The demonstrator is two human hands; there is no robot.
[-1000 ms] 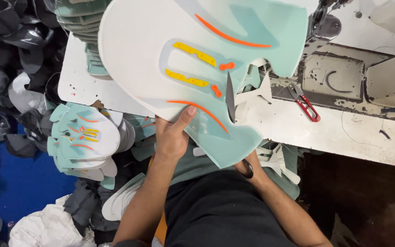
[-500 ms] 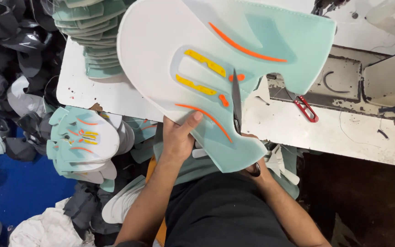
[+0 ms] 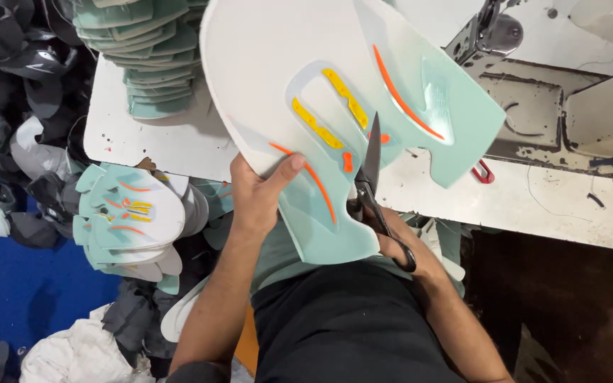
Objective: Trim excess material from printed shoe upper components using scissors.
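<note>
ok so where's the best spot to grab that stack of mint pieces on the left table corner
Probably the lower layers of the stack, both hands coming in from opposite sides. The pieces are thin, flat and loosely piled with uneven edges, so a top grip would likely lift only a few. The right side sits under the big panel held by the left hand.

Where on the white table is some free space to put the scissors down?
The white table is bare right of the red-handled snips, toward the near edge. Another bare patch lies below the stack of mint pieces. It is crowded around the sewing machine and under the large cut piece in the left hand.
</note>
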